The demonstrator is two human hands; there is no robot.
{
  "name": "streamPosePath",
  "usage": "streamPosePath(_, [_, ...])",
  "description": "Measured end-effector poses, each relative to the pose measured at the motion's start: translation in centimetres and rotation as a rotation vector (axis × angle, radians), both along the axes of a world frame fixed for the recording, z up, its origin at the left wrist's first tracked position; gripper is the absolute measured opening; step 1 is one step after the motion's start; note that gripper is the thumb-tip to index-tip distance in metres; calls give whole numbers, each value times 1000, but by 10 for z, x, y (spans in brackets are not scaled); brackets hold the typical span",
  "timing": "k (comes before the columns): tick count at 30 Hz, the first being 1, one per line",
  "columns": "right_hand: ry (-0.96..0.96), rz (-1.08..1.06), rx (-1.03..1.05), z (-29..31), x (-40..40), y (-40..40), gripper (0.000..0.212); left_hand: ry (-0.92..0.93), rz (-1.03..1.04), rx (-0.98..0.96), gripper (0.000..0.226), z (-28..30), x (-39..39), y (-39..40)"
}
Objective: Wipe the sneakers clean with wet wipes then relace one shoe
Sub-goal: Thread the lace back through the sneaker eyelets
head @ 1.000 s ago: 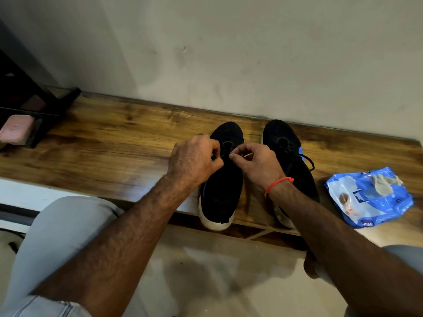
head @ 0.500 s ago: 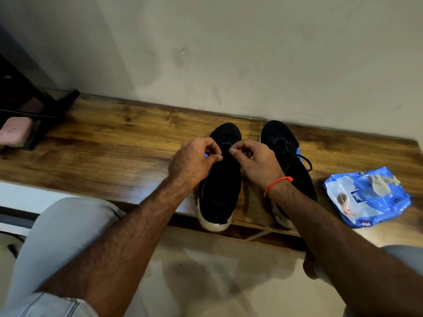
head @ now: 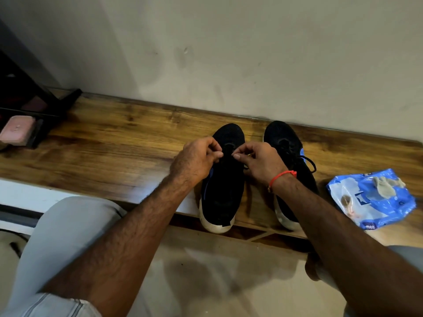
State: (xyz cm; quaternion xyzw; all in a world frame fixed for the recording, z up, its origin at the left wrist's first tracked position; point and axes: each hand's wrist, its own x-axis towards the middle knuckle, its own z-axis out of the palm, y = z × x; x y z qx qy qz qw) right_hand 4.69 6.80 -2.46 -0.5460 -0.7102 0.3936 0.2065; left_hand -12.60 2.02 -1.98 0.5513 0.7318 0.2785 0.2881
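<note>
Head view. Two black knit sneakers with white rubber soles stand side by side on a glossy, wood-grained worktop point(head: 114, 156), toes toward a plain pale wall and heels overhanging the near edge. The left sneaker point(head: 223, 186) lies under both hands; the right sneaker point(head: 295, 156) shows a blue side panel and a loose black lace loop point(head: 310, 164), and the right forearm covers its heel. The left hand point(head: 194, 162) and the right hand point(head: 261, 161) meet above the left sneaker's eyelets, each grip closed, thumb against curled fingertips, apparently pinching a thin dark lace end that is too fine to make out. A red thread bracelet point(head: 282, 176) circles the right wrist. Near the worktop's right end lies one crinkled blue wet-wipe pack point(head: 375, 202) with a crumpled greyish used wipe point(head: 386, 185) on top. At far left stands a dark rack point(head: 34, 110) beside a pink block point(head: 17, 132).
</note>
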Motion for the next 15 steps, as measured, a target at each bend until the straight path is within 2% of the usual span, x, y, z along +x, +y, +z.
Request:
streamPosePath(3, [-65,-47,51,1,5,6,8,-46,55,-73,19,-8,-7,5])
streamPosePath(6, [-99,-106,107,4,14,12,8,90,41,-89,41,-14,-9,6])
streamPosePath(12, [-80,-247,232,-3,16,18,7,180,-179,29,64,-6,1,0])
streamPosePath(15, [-114,-202,251,-4,15,19,16,280,-261,1,64,-14,3,0])
